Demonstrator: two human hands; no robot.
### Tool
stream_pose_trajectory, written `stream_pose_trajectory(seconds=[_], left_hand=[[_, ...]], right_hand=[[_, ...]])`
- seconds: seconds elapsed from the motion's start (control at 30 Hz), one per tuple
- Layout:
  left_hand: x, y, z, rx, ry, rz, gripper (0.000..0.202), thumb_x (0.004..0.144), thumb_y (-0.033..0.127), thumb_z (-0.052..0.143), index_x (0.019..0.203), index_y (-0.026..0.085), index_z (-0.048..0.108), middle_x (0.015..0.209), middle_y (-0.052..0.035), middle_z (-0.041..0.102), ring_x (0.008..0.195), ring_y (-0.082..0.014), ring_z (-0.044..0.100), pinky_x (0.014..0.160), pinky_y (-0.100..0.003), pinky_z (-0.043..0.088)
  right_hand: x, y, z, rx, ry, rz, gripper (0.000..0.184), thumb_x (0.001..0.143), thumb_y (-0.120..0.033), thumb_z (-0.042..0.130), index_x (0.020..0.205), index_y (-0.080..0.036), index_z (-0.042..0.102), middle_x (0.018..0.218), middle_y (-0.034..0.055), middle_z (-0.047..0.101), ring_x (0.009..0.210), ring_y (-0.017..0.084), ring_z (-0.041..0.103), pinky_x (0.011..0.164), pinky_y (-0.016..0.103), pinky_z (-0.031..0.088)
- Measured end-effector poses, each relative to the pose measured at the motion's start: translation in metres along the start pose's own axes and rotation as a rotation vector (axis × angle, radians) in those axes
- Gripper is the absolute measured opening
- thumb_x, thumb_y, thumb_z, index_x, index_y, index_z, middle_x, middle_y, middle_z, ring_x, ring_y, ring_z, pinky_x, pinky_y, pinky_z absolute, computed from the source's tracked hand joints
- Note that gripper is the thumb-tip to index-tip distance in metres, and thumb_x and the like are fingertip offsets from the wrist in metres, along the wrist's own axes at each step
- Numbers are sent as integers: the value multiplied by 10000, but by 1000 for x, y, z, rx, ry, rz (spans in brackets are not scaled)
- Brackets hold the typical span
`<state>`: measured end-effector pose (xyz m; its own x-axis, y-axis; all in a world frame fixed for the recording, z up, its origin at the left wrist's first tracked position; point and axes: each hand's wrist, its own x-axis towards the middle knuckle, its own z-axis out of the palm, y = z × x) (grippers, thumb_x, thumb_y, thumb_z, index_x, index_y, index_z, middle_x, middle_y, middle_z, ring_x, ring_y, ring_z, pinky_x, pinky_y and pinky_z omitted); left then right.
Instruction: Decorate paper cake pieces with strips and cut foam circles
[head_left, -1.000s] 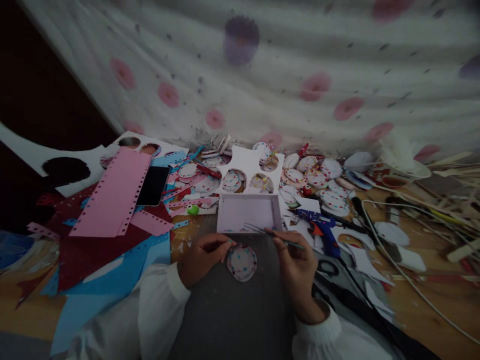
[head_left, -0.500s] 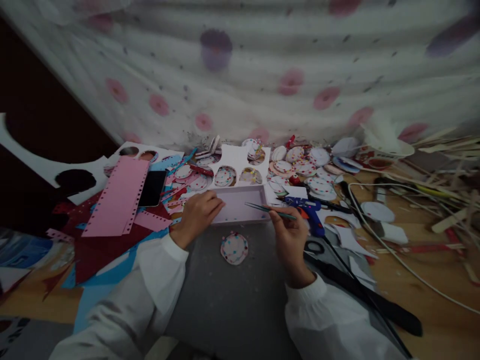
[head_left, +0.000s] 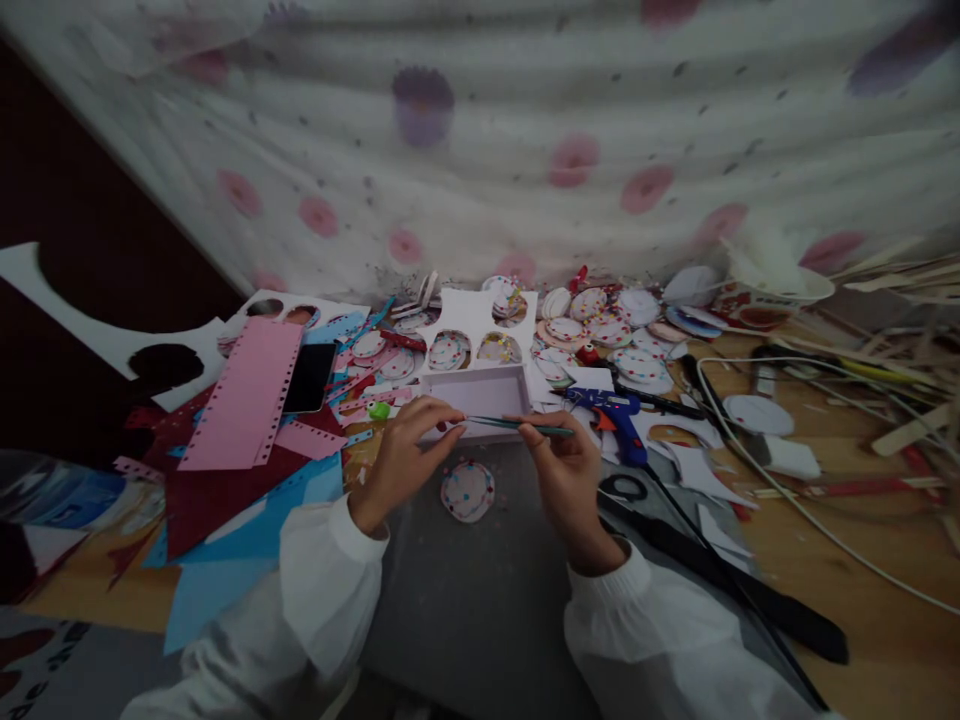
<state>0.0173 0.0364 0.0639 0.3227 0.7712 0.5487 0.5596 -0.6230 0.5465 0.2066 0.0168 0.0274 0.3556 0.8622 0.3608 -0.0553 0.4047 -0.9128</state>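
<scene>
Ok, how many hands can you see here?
2: the left hand, its fingertips by the tips of the tweezers, and the right hand, farther right, gripping the tweezers. Some fingers are partly hidden.

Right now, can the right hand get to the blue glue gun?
Probably yes: the glue gun lies close, to the right of the right hand, and nothing tall shows between them. But that hand holds tweezers, so it isn't free.

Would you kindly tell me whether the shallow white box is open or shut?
Open: no lid covers the white box, and its pale inner floor shows just beyond the tweezers in the right hand.
</scene>
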Motion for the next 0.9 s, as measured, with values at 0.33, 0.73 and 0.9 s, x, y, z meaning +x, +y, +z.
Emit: stream_pose_trajectory(seconds=[0.33,0.73,0.9], left_hand=[[-6,2,-1,-78,59,-54,52,876,176,640,858,183,688,844,-39,672,825,-162,634,741,-280,512],[-38,45,-25,-454,179,-507,73,823,197,658,767,191,705,780,-14,698,766,-143,640,703,-228,502],[-63,66,-30,-499,186,-563,94,839,203,646,759,189,693,773,-8,693,760,-133,645,695,-208,505]], right_hand=[[-3,0,3,60,-68,103,132,770,-333,731,785,-210,684,754,21,703,737,179,649,682,307,504],[12,-7,-16,265,-56,254,263,693,-422,781,789,-215,652,629,-37,584,554,108,507,549,243,386],[-9,-38,-16,94,-195,209,246,717,-426,773,754,-205,673,671,8,655,583,136,572,545,250,431]])
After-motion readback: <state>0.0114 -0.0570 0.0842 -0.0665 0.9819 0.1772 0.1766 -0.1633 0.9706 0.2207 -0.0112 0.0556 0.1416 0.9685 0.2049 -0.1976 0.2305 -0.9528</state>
